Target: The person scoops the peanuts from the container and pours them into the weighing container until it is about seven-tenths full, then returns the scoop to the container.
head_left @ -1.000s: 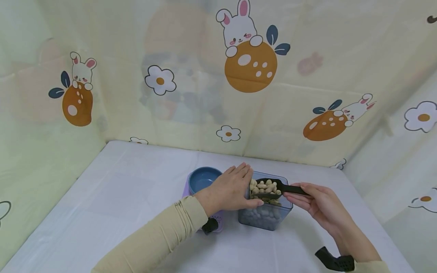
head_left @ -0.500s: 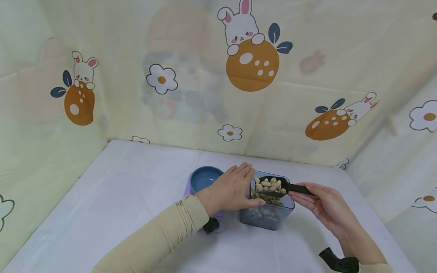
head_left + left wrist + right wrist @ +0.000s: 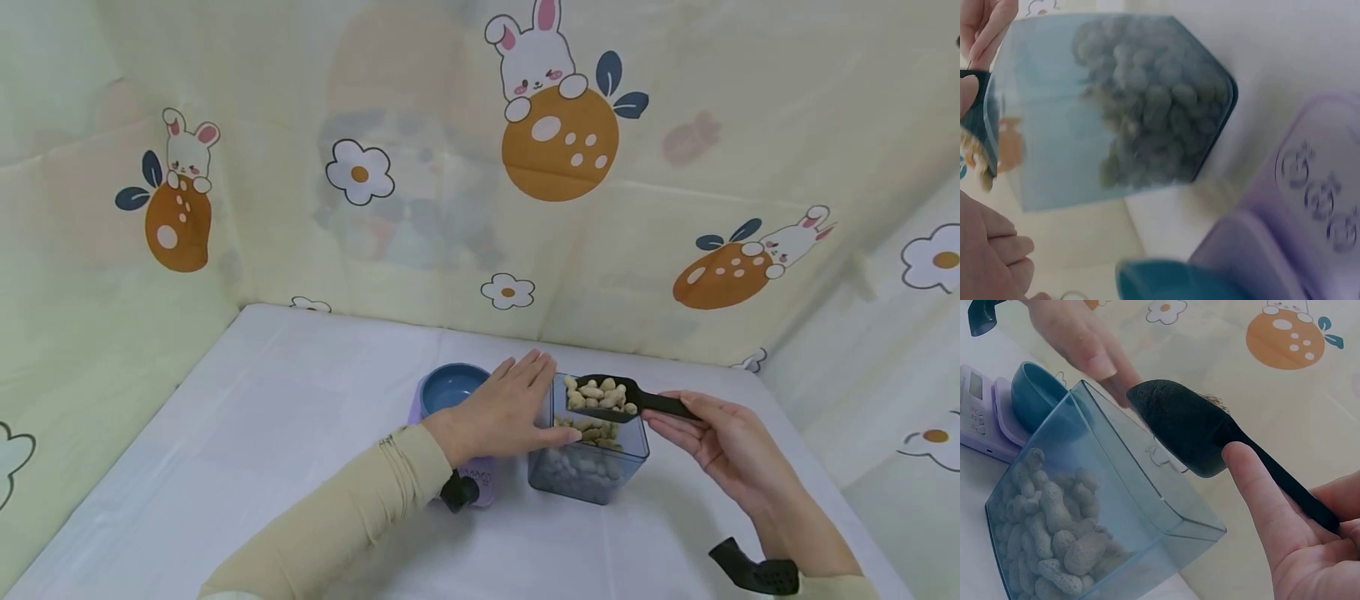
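My right hand (image 3: 738,458) grips the handle of a black scoop (image 3: 667,405) heaped with unshelled peanuts (image 3: 596,394). The scoop hovers just over a clear bluish plastic box (image 3: 581,479), whose lower part is filled with more peanuts (image 3: 1054,531). In the right wrist view the scoop's dark underside (image 3: 1179,425) faces the camera, above the rim. Straight fingers of my left hand (image 3: 502,412) lie along the left side of the box's rim, the thumb reaching over the near edge. Whether that palm presses the box is hidden.
Left of the box, partly behind my left forearm, a purple kitchen scale (image 3: 982,415) carries a blue bowl (image 3: 453,387). A white cloth (image 3: 300,400) covers the table. Patterned curtain (image 3: 420,250) encloses the back and sides.
The loaded scoop has risen out of the peanuts to above the box rim, shifting slightly right and away with my right hand. My left hand stays at the box.
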